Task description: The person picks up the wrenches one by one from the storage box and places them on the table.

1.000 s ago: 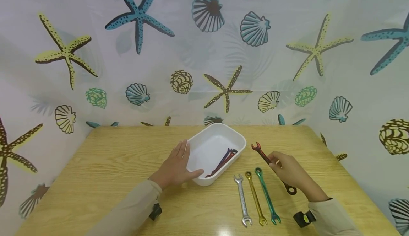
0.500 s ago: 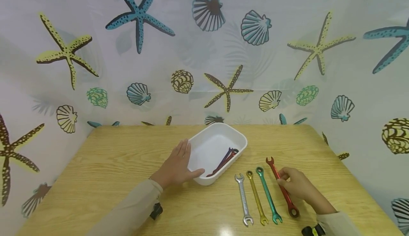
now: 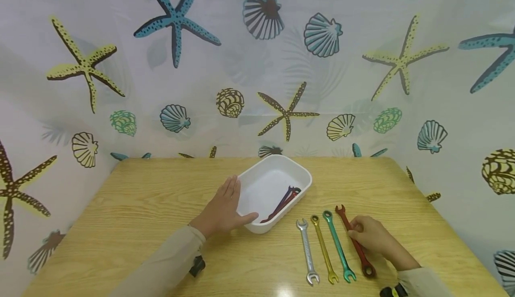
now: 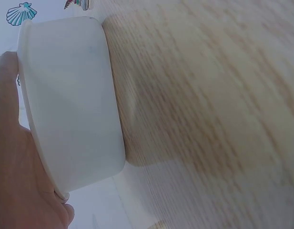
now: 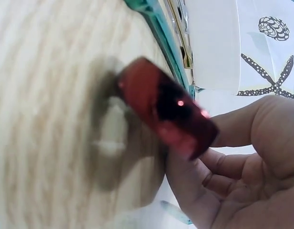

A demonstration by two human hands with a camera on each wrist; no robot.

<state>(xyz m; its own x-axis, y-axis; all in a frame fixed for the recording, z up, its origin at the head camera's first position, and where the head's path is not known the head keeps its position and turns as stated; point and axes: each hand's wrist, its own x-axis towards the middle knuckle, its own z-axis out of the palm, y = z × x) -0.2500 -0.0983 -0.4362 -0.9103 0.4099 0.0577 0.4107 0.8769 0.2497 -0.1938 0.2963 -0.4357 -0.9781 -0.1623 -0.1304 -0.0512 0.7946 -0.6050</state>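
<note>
A white plastic bin (image 3: 257,189) stands mid-table with a purple wrench and a red wrench (image 3: 281,205) lying inside. My left hand (image 3: 223,207) rests on the bin's near-left rim with straight fingers, its thumb at the near corner; the left wrist view has the hand (image 4: 23,162) along the rim of the bin wall (image 4: 75,100). Between thumb and fingers my right hand (image 3: 372,236) pinches another red wrench (image 3: 360,252) by its shaft, low over the table to the right of a green wrench (image 3: 339,248). Close up, the ring end of this red wrench (image 5: 170,133) looks blurred.
Left of the green wrench a gold wrench (image 3: 324,250) and a silver wrench (image 3: 307,252) lie side by side, forming a row. The wooden table (image 3: 161,185) is backed by a curtain (image 3: 225,64) printed with starfish and shells.
My right hand has brought the red wrench down and toward me, turning it more in line with the row of wrenches. The left hand and the bin have stayed in place.
</note>
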